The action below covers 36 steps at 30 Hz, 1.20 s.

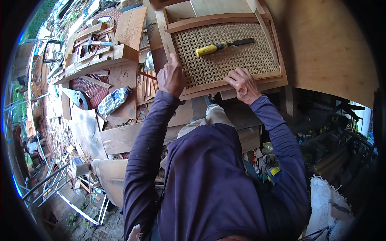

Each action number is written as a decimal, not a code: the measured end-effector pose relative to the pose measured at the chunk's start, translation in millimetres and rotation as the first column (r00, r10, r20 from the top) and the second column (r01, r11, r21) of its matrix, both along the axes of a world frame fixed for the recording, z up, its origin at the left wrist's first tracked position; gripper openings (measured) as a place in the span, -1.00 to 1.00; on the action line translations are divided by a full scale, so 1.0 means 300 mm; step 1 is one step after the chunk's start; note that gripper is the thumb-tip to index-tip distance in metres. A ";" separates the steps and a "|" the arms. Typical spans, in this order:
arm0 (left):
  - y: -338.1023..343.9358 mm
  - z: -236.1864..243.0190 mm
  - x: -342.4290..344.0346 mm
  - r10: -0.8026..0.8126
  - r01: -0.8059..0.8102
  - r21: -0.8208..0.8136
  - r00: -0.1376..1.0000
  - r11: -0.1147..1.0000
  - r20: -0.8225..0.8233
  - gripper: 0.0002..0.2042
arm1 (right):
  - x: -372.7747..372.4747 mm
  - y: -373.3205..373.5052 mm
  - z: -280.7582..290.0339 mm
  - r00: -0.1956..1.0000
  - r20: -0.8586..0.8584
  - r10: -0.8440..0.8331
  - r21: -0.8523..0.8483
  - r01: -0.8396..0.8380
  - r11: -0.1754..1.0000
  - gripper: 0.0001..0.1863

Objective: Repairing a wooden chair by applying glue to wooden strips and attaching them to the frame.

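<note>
A wooden frame point(173, 39) with a panel of woven cane point(237, 60) lies in front of me. On the cane rests a chisel point(213, 49) with a yellow and black handle, its dark blade toward the right. My left hand point(172, 76) grips the frame's left side near the lower corner, index finger stretched along the wood and the other fingers curled. My right hand point(244, 85) is at the lower rail, fingers bent together over its inner edge beside the cane; its thumb is partly hidden. Neither hand touches the chisel.
To the left, a hammer point(96, 42) lies among wood offcuts on a thick plank point(100, 60). Below it are a crumpled silver-blue packet point(114, 100) and a handsaw point(76, 97). A large plywood sheet point(325, 48) stands at the right. A white sack point(327, 205) is at the lower right.
</note>
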<state>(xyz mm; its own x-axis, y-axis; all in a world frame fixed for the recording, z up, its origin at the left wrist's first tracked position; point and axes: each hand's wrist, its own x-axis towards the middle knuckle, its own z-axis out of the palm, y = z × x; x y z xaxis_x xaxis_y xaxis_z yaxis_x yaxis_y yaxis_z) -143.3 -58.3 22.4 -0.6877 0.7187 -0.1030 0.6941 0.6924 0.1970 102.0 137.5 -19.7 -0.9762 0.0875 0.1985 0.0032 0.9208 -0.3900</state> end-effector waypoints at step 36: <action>-0.164 -0.075 0.247 -0.432 0.412 0.344 0.902 0.844 -0.020 -0.63 | 0.016 0.033 -0.043 0.998 -0.057 0.022 -0.010 -0.023 1.000 -0.64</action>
<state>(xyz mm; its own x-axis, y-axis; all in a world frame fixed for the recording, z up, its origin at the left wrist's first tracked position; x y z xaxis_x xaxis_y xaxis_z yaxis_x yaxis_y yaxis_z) -69.3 -107.6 0.0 -0.3107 0.9363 0.1638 0.8849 0.2221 0.4094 106.6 147.4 -32.7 -0.9651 0.0681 0.2529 -0.0399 0.9161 -0.3989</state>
